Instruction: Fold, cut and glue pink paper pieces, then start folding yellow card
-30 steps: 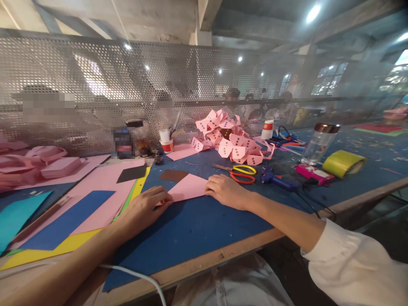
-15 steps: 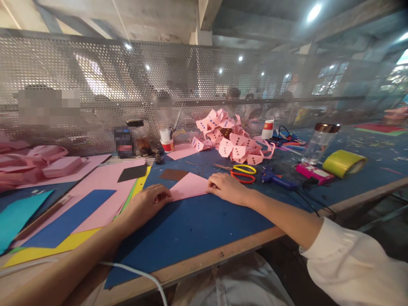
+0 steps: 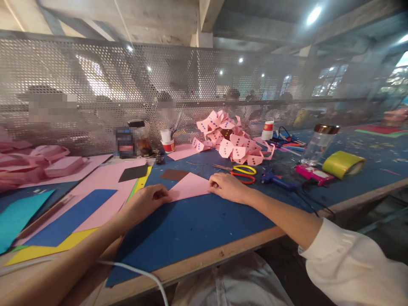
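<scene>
A pink paper sheet (image 3: 190, 185), its top coming to a point, lies on the blue table mat (image 3: 191, 229). My left hand (image 3: 149, 200) has its fingers curled closed at the left corner of the paper. At the right corner, my right hand (image 3: 228, 187) is closed with thumb and fingers pinching the edge. A small brown paper piece (image 3: 174, 174) sits just behind the sheet. Scissors (image 3: 242, 173) with yellow and orange handles lie beyond my right hand, beside a blue glue gun (image 3: 277, 180).
Behind stands a heap of folded pink paper shapes (image 3: 236, 142) with dots. On the left lie stacked coloured sheets (image 3: 95, 208) and a pink pile (image 3: 38, 165). At right are a glass bottle (image 3: 321, 143), a yellow tape roll (image 3: 342, 164) and a pink device (image 3: 315, 174). A white cable (image 3: 137, 270) crosses the front edge.
My left hand has shifted very slightly left along the paper's corner. My right hand and the paper are almost unchanged.
</scene>
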### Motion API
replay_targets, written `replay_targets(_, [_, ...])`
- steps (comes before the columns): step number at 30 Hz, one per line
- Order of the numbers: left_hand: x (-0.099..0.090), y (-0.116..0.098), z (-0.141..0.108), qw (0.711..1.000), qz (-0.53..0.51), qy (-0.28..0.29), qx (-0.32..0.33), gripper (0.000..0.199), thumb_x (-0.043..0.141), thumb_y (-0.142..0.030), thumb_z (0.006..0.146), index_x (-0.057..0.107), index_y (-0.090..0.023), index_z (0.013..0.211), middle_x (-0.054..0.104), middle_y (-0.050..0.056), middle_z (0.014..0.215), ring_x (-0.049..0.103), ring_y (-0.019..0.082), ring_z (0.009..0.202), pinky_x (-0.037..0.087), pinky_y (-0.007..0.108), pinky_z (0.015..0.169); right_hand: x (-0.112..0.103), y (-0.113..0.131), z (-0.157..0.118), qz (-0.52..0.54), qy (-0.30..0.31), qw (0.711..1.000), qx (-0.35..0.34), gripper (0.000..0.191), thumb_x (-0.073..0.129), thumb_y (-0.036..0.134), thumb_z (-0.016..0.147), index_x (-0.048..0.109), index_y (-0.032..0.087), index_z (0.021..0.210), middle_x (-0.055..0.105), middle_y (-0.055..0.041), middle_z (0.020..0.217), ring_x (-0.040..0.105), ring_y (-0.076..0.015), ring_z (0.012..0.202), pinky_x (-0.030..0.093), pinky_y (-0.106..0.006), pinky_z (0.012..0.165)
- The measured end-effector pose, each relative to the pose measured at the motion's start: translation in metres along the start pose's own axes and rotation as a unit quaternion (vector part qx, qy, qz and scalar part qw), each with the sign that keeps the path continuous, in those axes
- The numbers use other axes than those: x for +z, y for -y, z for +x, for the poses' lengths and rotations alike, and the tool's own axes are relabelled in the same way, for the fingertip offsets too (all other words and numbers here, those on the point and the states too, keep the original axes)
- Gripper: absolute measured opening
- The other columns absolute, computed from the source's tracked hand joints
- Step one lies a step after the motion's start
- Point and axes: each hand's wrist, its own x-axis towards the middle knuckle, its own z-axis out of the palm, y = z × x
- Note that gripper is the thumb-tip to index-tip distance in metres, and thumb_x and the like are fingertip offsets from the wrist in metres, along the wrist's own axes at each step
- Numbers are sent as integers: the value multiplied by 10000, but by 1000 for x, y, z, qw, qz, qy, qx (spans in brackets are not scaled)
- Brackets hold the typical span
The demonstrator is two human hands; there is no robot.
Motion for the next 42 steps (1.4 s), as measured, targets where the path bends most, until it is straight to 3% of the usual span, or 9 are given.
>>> replay_targets(14, [-9,5,-1,999,-35,28,-22,326,594,-497,818,686,-185,818,699,3,735,599,203,729,402,282,659,-6,-5,-2,6,13,1000,11,91,661,270,886,635,200,834,662,-17,872,596,-144,796,402,-252,718])
replay_targets(30, [-18,14,-2,999,4,32,-9,271,589,-453,813,696,-203,809,680,-20,697,585,189,695,400,257,623,-7,-7,-2,16,22,999,19,51,658,235,882,636,199,854,653,-21,874,598,-151,816,410,-255,733])
replay_targets(36, [-18,14,-3,999,22,15,30,206,586,-378,835,696,-206,805,679,-9,728,596,189,704,431,276,653,-7,-8,-3,19,22,999,18,64,654,247,890,633,196,856,651,-20,881,594,-150,827,406,-254,739])
replay_targets(39, [-15,11,-5,997,22,-1,78,167,560,-311,853,701,-220,855,701,18,864,625,212,839,469,315,764,-7,-7,-3,21,22,999,19,63,654,244,889,634,196,855,651,-20,880,591,-147,820,402,-252,736])
replay_targets(42, [-9,6,-8,990,27,-13,134,214,488,-223,868,694,-221,927,689,50,945,628,213,880,481,328,782,-7,-6,-2,21,22,999,21,59,660,241,884,636,196,854,649,-18,870,590,-145,807,397,-248,723])
